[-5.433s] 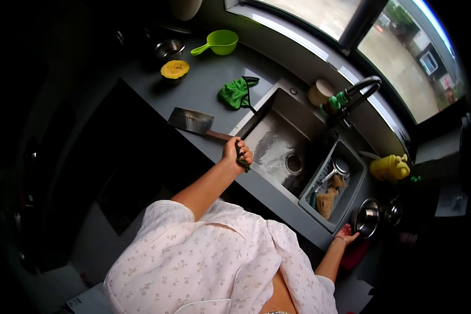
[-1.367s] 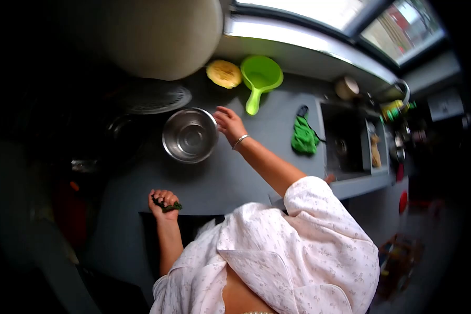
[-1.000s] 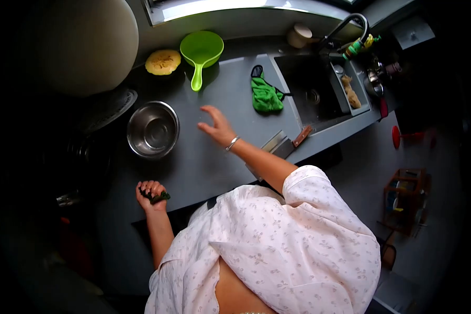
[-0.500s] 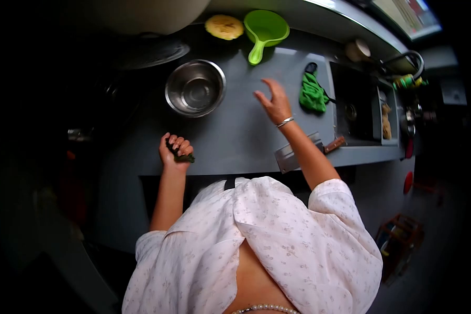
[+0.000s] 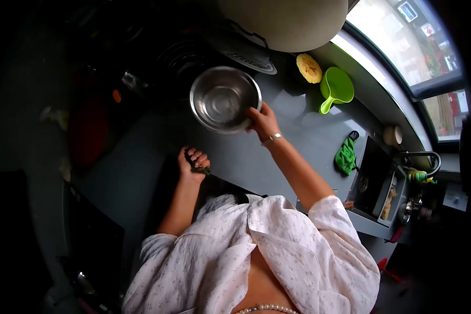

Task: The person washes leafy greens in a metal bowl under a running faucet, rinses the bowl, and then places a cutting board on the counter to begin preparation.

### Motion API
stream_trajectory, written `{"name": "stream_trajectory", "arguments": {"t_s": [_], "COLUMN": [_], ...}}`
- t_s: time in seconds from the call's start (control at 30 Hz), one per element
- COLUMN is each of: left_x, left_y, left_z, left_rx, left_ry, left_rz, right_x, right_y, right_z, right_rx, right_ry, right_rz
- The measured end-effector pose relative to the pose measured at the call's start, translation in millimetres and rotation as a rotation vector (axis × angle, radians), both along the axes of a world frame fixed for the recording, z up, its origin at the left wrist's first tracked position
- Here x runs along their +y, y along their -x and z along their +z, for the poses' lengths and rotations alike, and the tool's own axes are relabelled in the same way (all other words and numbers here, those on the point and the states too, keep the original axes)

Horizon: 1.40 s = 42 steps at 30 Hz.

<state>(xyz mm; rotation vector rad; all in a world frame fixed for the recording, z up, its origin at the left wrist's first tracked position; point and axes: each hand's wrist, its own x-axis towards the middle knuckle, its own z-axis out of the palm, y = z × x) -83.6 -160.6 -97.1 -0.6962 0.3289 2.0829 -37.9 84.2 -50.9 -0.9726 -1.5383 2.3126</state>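
Observation:
My right hand (image 5: pixel 265 122) grips the right rim of a round stainless steel bowl (image 5: pixel 220 102), with the thumb over the edge. The bowl shows no food inside and looks raised above the counter near the stove. Below it, at the counter's front edge, my left hand (image 5: pixel 192 163) is closed around a dark green clump (image 5: pixel 200 170). Part of the clump sticks out from under the fingers; whether it is leaves or something else is unclear.
A green dipper (image 5: pixel 338 86) and a cut yellow melon or squash half (image 5: pixel 309 68) stand at the back by the window. A green cloth (image 5: pixel 345 157) lies beside the sink (image 5: pixel 370 172). A dark stove (image 5: pixel 186 60) is at upper left. The cleaver is mostly hidden under my right arm.
My right hand has reached to the bowl and taken its rim. The view has turned left toward the stove. My left hand stays closed on the dark green clump.

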Motion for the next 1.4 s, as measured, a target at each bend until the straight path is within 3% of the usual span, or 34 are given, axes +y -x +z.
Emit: {"name": "stream_trajectory", "arguments": {"t_s": [0.2, 0.33, 0.47, 0.57, 0.6, 0.67, 0.73, 0.77, 0.83, 0.87, 0.9, 0.93, 1.03, 1.1, 1.2, 1.27, 1.33, 1.4], "left_x": [-6.0, -9.2, -18.3, -17.6, -14.4, -7.4, -3.2, -2.3, 3.2, 4.9, 7.0, 9.7, 14.6, 18.4, 22.4, 21.7, 18.1, 16.2], "left_y": [2.3, 2.0, 6.4, 9.8, 11.3, 12.3, 10.9, 10.7, 11.7, 11.7, 11.1, 9.6, 2.9, -2.6, -7.6, -7.5, -4.6, -1.8], "left_z": [-8.7, -8.8, -28.2, -26.6, -25.8, -14.6, -1.8, 1.6, 6.7, 13.4, 22.5, 32.3, 55.2, 67.3, 73.8, 71.4, 64.8, 56.0], "left_rx": [-0.005, -0.053, -0.061, -0.057, -0.065, 0.004, 0.042, 0.045, 0.033, 0.047, 0.060, 0.073, 0.091, 0.134, 0.165, 0.173, 0.229, 0.259], "left_ry": [-0.004, -0.012, 0.005, 0.011, 0.011, 0.013, -0.054, -0.077, -0.084, -0.092, -0.074, -0.054, -0.096, -0.108, -0.062, -0.064, -0.134, -0.147], "left_rz": [0.037, 0.073, 0.044, -0.012, -0.028, -0.062, -0.084, -0.104, -0.132, -0.158, -0.178, -0.193, -0.200, -0.191, -0.156, -0.119, -0.099, -0.060], "right_x": [-27.9, -31.0, -38.5, -33.6, -32.5, -36.7, -19.0, -2.3, 37.1, 69.3, 93.6, 117.5, 148.0, 188.0, 197.0, 163.9, 129.1, 78.1], "right_y": [123.4, 192.1, 179.4, 163.0, 147.8, 97.6, 30.2, -3.1, -72.0, -109.1, -143.3, -178.8, -259.1, -322.9, -335.3, -302.0, -263.4, -219.2], "right_z": [-5.0, -75.5, -57.8, -62.0, -61.6, -50.2, -36.2, -35.8, -10.0, -27.6, -22.3, -12.8, -4.2, -66.3, -69.0, -41.6, -12.5, 14.9], "right_rx": [-0.028, -0.109, -0.161, -0.050, -0.059, -0.211, -0.013, -0.071, -0.336, -0.264, -0.392, -0.515, -1.082, -0.893, -0.654, -0.546, -0.177, -0.022], "right_ry": [-0.058, -0.284, -0.113, -0.084, -0.083, -0.686, -0.667, -0.883, -0.970, -1.272, -1.350, -1.608, -1.524, -1.302, -1.211, -1.243, -1.211, -1.177], "right_rz": [-0.044, -0.086, -0.139, 0.026, 0.010, -0.070, -0.078, -0.087, -0.094, -0.216, -0.254, -0.202, -0.123, -0.006, -0.101, -0.238, -0.248, -0.094]}}
